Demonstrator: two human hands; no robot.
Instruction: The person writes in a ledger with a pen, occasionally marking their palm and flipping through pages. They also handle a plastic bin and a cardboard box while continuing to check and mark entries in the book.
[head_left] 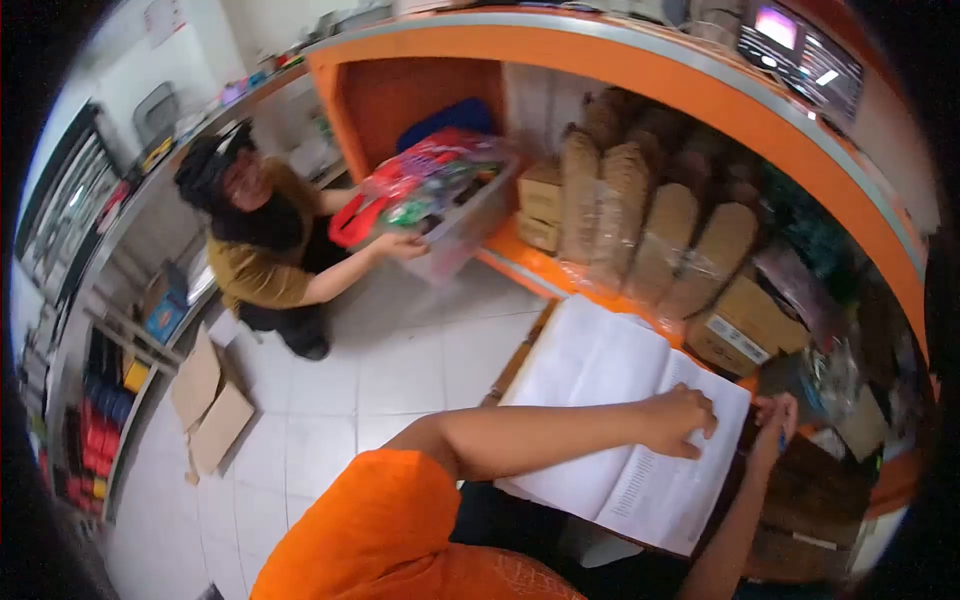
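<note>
A large open book (590, 360) with white pages lies in front of me, with a column of small print near its fold. My left hand (680, 420) rests on the right-hand page, its fingers loosely bent and apart, holding nothing. Beyond the book's right edge is my right hand (775, 425), closed around a thin pen (782, 438) of which only a bit of blue shows. The print is too small to read.
A crouching person (260, 230) holds a clear plastic tub (455, 240) full of colourful bagged items by the orange shelf (400, 45). Wrapped cardboard stacks (665, 235) and a carton (745, 325) fill the shelf. An opened cardboard box (210, 400) lies on the tiled floor.
</note>
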